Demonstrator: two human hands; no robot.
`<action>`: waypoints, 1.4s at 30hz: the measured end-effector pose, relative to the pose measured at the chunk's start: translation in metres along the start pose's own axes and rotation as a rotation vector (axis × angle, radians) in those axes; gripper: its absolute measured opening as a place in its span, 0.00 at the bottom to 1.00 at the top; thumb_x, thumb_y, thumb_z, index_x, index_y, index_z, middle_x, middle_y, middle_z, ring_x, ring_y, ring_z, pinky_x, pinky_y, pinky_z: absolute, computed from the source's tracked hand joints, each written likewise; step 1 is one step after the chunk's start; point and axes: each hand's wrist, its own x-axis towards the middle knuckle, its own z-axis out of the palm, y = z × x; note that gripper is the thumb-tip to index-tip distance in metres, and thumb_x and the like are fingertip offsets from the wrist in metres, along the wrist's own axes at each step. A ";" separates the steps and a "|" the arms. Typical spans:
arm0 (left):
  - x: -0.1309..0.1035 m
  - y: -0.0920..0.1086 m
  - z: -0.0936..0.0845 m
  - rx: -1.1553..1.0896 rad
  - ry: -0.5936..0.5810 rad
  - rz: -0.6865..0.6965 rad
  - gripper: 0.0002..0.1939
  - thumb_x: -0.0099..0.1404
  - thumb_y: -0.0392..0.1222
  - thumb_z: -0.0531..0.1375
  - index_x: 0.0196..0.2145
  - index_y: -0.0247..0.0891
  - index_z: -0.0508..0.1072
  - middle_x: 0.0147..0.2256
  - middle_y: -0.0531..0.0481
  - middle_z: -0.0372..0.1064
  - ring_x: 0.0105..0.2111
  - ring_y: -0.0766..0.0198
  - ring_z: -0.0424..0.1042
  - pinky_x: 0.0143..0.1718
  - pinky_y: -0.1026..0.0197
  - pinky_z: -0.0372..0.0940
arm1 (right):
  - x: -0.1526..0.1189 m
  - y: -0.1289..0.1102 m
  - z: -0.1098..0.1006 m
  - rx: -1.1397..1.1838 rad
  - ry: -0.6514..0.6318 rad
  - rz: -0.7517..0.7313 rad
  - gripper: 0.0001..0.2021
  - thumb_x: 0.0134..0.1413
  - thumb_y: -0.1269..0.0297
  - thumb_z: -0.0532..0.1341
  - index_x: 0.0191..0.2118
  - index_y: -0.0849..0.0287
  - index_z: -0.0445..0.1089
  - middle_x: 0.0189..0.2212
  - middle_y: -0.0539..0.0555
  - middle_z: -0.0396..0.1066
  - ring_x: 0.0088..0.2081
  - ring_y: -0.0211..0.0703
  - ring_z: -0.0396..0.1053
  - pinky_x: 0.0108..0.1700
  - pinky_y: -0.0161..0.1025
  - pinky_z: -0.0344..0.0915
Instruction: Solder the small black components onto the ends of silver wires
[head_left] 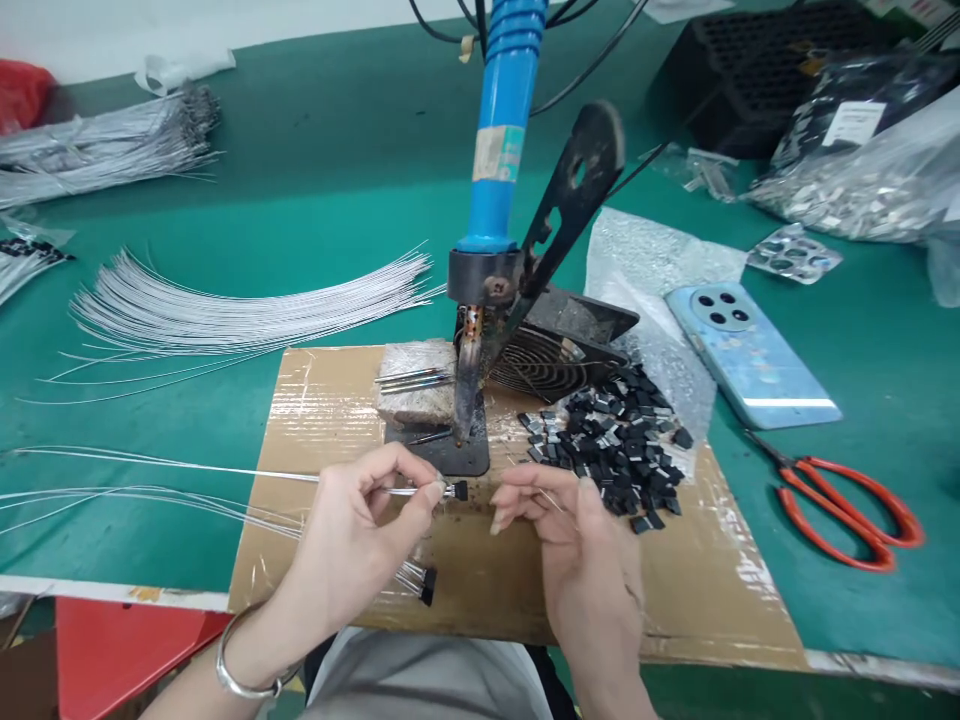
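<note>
My left hand (364,535) pinches a thin white wire between thumb and fingertips. A small black connector (460,490) sits at the wire's end, just past the fingertips. My right hand (589,560) is to the right, apart from the connector, its fingers curled around a fine silvery wire (553,499) that looks like solder. Above both hands, a blue-handled soldering iron (495,190) is clamped with its tip pointing down. Below my left fingers lie finished-looking wires ending in black connectors (428,586). A pile of black connectors (622,440) lies beyond my right hand.
A cardboard sheet (495,610) covers the green table's front. White wires (262,310) lie behind left. A fan (547,360) stands behind the iron, a sponge-like block (409,360) beside it. A phone (757,350) and red-handled scissors (847,510) lie right.
</note>
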 end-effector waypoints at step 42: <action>-0.017 0.000 0.007 0.239 0.049 0.151 0.08 0.70 0.39 0.60 0.31 0.40 0.73 0.20 0.60 0.49 0.19 0.68 0.48 0.20 0.62 0.44 | -0.001 -0.007 0.019 -0.437 -0.074 -0.165 0.10 0.66 0.66 0.64 0.31 0.55 0.77 0.24 0.47 0.72 0.26 0.36 0.69 0.29 0.31 0.66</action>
